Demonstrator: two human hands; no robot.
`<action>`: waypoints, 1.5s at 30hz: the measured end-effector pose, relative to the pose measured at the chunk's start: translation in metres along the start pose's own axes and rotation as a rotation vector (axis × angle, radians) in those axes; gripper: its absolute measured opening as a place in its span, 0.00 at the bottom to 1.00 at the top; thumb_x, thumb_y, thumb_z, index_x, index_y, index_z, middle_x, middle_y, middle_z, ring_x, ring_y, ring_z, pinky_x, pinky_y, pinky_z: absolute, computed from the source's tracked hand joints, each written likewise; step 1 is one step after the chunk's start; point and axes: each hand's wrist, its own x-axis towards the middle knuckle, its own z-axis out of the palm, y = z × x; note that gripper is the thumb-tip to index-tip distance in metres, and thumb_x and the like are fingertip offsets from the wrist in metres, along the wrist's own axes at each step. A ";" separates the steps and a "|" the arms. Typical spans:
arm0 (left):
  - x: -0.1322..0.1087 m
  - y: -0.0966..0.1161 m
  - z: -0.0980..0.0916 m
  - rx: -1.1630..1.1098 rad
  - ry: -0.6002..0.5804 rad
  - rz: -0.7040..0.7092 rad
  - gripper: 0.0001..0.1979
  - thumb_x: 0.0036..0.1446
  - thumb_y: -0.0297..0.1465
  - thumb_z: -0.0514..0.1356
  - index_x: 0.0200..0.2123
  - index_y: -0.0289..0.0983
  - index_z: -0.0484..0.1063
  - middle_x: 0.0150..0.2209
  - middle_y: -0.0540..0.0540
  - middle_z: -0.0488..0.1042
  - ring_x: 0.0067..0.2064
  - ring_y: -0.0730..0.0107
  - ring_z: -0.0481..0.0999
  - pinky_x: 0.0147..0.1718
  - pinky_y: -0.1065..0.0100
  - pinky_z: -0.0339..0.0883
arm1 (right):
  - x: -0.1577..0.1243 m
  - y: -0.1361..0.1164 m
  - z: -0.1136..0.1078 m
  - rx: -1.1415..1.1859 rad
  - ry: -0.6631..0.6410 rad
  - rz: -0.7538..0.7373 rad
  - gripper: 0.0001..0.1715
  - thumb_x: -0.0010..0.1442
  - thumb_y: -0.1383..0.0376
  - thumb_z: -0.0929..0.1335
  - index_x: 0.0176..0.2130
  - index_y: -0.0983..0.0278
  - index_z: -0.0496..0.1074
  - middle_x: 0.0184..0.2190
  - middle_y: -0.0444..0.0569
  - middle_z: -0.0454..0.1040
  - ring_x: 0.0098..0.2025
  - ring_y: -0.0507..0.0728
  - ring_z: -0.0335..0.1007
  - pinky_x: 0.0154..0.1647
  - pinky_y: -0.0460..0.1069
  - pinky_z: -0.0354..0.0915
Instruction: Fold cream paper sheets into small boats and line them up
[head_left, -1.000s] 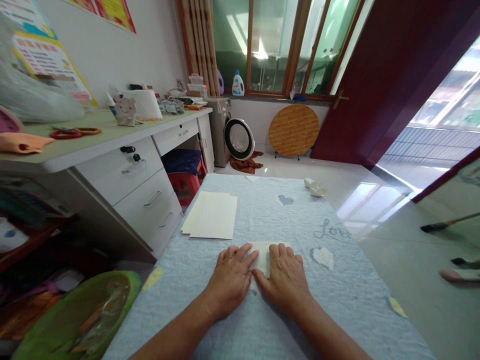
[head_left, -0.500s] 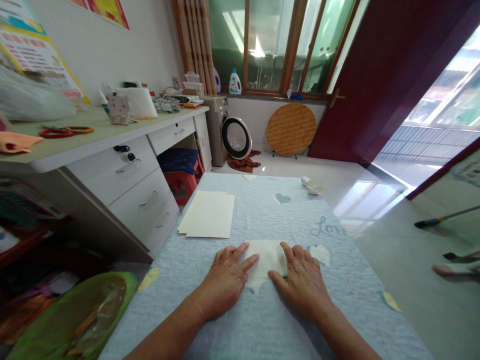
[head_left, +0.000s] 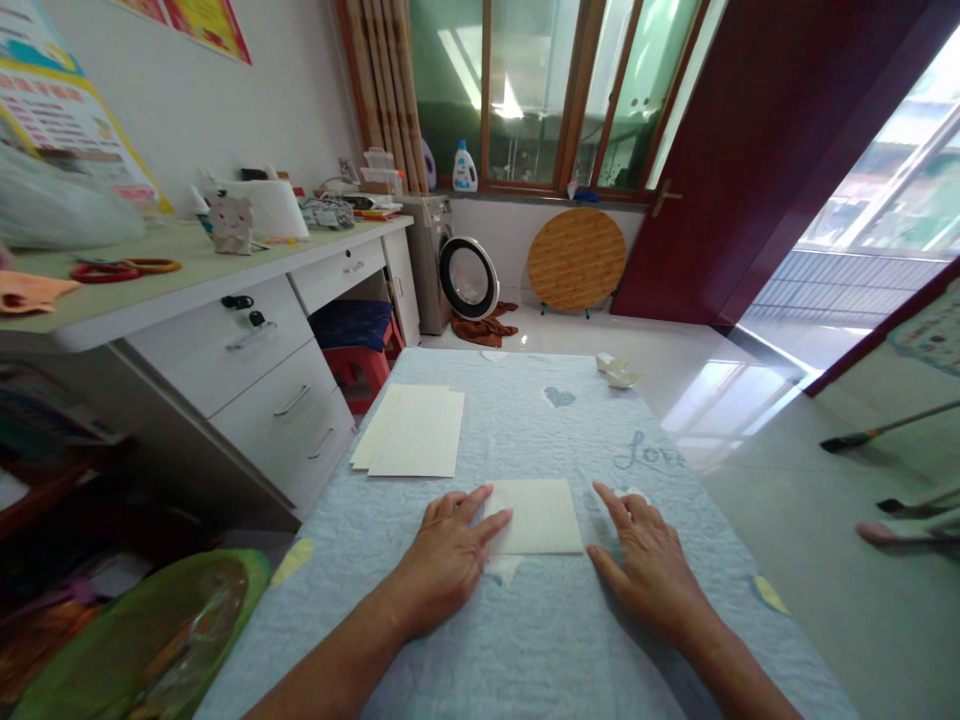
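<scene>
My L hand (head_left: 442, 565) lies flat on the blue quilted cover (head_left: 540, 650), fingers (head_left: 469, 512) spread wide, w/ the index tip resting on the L edge of the cream paper square (head_left: 534, 516), pressing on it, no grip. R hand (head_left: 645, 570) also flat on the cover, fingers (head_left: 619, 510) spread wide, tips just beside the square's R edge, not touching, holding nothing. So the square lies flat betw both sets of fingers. Ahead of L fingers, a bit apart: stack of cream paper sheets (head_left: 412, 445). Farther ahead of R fingers, near the cover's far end: small folded paper pieces (head_left: 619, 371). Well left of L fingers, past the cover: white worktop (head_left: 187, 285) w/ red-handled scissors (head_left: 105, 271). Far ahead: front-load washing machine (head_left: 465, 270).
</scene>
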 end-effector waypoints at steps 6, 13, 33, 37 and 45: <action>-0.001 -0.004 0.003 -0.043 0.100 0.101 0.24 0.59 0.32 0.58 0.60 0.47 0.67 0.66 0.44 0.60 0.61 0.49 0.58 0.60 0.45 0.51 | 0.001 -0.029 -0.009 0.125 -0.021 -0.314 0.28 0.54 0.73 0.65 0.54 0.62 0.68 0.54 0.54 0.68 0.55 0.63 0.62 0.58 0.59 0.58; 0.000 -0.001 0.004 -0.104 0.203 0.238 0.23 0.54 0.33 0.64 0.55 0.43 0.71 0.62 0.44 0.67 0.57 0.50 0.61 0.58 0.47 0.55 | 0.021 -0.041 -0.012 -0.002 0.009 -0.487 0.10 0.59 0.75 0.65 0.32 0.62 0.72 0.35 0.48 0.74 0.42 0.58 0.66 0.48 0.54 0.58; 0.003 0.007 0.014 -0.103 0.747 0.370 0.11 0.65 0.25 0.53 0.39 0.39 0.76 0.44 0.42 0.75 0.40 0.67 0.75 0.40 0.65 0.73 | 0.016 -0.029 -0.001 0.365 0.266 -0.511 0.24 0.55 0.72 0.65 0.52 0.62 0.66 0.53 0.56 0.68 0.57 0.64 0.61 0.57 0.62 0.60; 0.004 0.008 0.014 -0.263 0.669 0.329 0.11 0.64 0.23 0.53 0.40 0.38 0.74 0.46 0.42 0.73 0.45 0.68 0.76 0.43 0.68 0.74 | 0.011 -0.030 -0.005 0.362 0.298 -0.549 0.13 0.55 0.75 0.63 0.38 0.60 0.69 0.52 0.54 0.70 0.57 0.64 0.63 0.57 0.62 0.62; -0.001 0.008 0.015 -0.119 0.395 0.246 0.10 0.55 0.22 0.60 0.37 0.40 0.77 0.56 0.42 0.68 0.57 0.54 0.67 0.56 0.54 0.64 | 0.004 -0.046 -0.007 0.372 0.167 -0.721 0.17 0.51 0.76 0.63 0.39 0.60 0.67 0.48 0.51 0.76 0.56 0.62 0.66 0.61 0.63 0.59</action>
